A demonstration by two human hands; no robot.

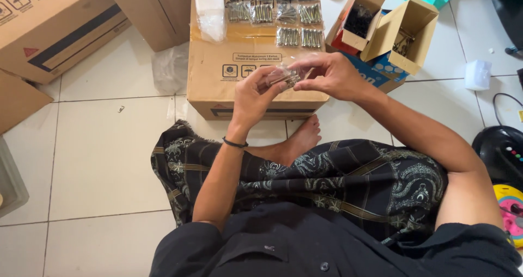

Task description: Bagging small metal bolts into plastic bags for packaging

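My left hand (pixel 255 94) and my right hand (pixel 327 74) meet above the front edge of a flat cardboard box (pixel 218 86). Between their fingertips they pinch a small clear plastic bag of metal screws (pixel 284 76). Both hands grip this bag, the left from below, the right from above. On the far part of the box top lie several filled small bags of screws (pixel 275 12) in rows. I sit cross-legged on the tiled floor in a dark patterned cloth.
Two open small cartons (pixel 406 34) with hardware stand to the right of the box. Large cardboard boxes (pixel 52 26) lie at the upper left. A roll of clear bags (pixel 210 10) rests on the box. A black device and cable (pixel 501 146) sit at right.
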